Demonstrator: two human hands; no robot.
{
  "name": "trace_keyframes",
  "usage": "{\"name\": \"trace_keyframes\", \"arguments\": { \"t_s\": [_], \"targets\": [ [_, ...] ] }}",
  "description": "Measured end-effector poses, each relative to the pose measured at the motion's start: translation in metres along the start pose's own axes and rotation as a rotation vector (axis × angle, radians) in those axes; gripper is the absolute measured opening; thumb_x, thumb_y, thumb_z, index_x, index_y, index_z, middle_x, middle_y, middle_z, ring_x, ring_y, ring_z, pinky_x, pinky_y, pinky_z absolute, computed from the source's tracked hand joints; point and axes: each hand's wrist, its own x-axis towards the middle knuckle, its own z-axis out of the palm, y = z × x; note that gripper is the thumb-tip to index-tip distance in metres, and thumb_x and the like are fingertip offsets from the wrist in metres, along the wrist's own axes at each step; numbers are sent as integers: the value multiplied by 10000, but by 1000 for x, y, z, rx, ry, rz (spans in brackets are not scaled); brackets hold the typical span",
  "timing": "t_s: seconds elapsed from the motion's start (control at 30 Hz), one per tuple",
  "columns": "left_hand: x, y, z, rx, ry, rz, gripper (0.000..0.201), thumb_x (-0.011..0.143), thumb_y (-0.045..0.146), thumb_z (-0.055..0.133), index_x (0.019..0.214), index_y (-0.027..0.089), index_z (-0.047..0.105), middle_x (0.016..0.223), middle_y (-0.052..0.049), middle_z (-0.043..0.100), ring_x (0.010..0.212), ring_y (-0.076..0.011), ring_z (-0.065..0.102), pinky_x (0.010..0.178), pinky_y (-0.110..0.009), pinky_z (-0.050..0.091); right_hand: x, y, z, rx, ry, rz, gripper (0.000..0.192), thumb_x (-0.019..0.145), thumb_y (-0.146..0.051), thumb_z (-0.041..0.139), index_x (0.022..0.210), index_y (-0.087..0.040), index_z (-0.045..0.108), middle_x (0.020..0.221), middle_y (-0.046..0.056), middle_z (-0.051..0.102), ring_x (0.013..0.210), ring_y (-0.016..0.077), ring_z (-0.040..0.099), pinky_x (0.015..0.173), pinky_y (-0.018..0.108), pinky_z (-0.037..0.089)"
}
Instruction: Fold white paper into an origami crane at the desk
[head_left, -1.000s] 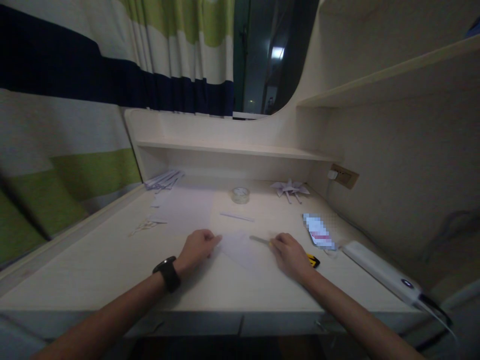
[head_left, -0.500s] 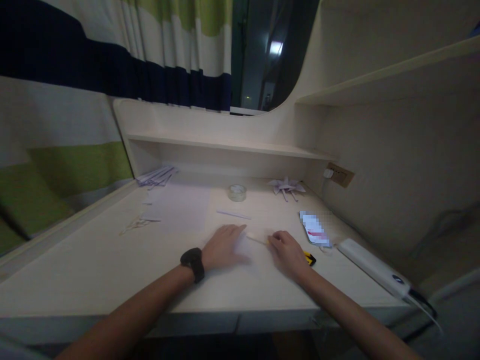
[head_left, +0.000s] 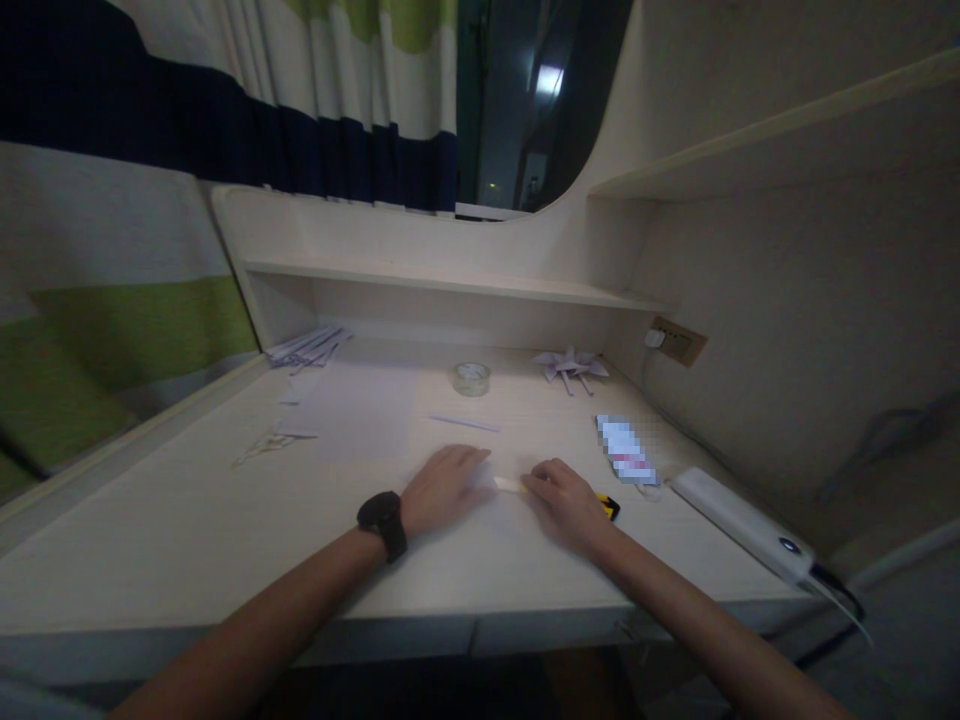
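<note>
Right hand (head_left: 564, 503): was curled round the utility knife (head_left: 608, 507), finger and thumb pinching it near the front.
Utility knife: sat in that grip over the near part of the table (head_left: 247, 540), its yellow-and-black rear end showing behind the palm, its thin, bright blade (head_left: 508, 485) pointing left.
Handling: probably light and stiff, best held by the casing, well behind the blade, which seemed likely to snap if bent sideways.
Left hand (head_left: 446, 490): stretched low just beside the blade tip, fingers extended, thumb apart; whether paper lay beneath could not be told.
Paper stick (head_left: 463, 422): slim, white and straight, beyond the hands.
Tape roll (head_left: 471, 380): a glossy, clear ring, farther back.
Paper flower (head_left: 570, 366): folded, with pointed petals, looking easily crushed.
Table: pale, smooth, flat.
</note>
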Motion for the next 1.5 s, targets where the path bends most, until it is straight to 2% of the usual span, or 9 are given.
{"name": "trace_keyframes", "arguments": {
  "t_s": [0.1,0.2,0.3,0.57,0.73,1.07,1.3,1.5],
  "targets": [
    [0,3,-3,29,-32,22,432,945,417,337,1310,219,455,1373,-88,458,1278,-224,375,1062,-418,253,2,-1,0,30,-18,5,177,866,-198,506,958,-172,655,873,91,597,816,201,521,716,315,437],
    [-1,4,-5,39,-115,86,444,957,420,288,1356,263,403,1437,-43,390,1344,-224,281,1088,-456,185,3,-3,2,49,-32,9,177,870,-202,501,934,-166,663,866,85,609,818,198,529,727,313,441],
    [-2,1,0,67,-168,82,502,958,447,246,1395,220,347,1450,-72,365,1357,-237,255,1089,-466,175,3,-5,4,65,-27,10,178,875,-217,504,928,-171,667,861,83,619,822,195,540,732,314,446],
    [-5,-11,16,202,-47,-131,631,929,520,248,1328,68,432,1391,-202,411,1326,-308,307,1053,-467,246,-1,-8,2,124,-19,6,190,871,-225,522,982,-190,673,906,85,635,861,189,566,766,314,462],
    [-7,-7,16,235,-25,-176,743,857,643,303,1331,85,432,1405,-207,388,1324,-367,282,1040,-476,249,0,-9,1,152,-32,19,199,877,-224,509,985,-189,673,920,86,632,871,193,560,779,323,468],
    [-8,-5,17,206,-50,-183,757,876,627,256,1356,58,392,1441,-226,314,1349,-374,216,1059,-475,205,4,-17,1,203,-3,3,251,878,-181,488,1058,-198,661,926,93,625,858,192,556,761,327,463],
    [-6,-3,14,223,-100,-165,711,920,552,190,1374,30,355,1454,-233,282,1362,-326,214,1091,-456,150,-3,-24,-2,143,-37,-56,224,858,-275,557,1047,-251,675,1012,93,586,933,214,526,793,370,436],
    [-10,-17,11,218,-141,-125,695,915,577,170,1399,109,341,1475,-172,276,1372,-302,196,1099,-457,134,-1,-24,-3,170,-37,-79,216,875,-271,528,1019,-224,683,972,98,567,917,212,509,794,375,439]
  ]
}}
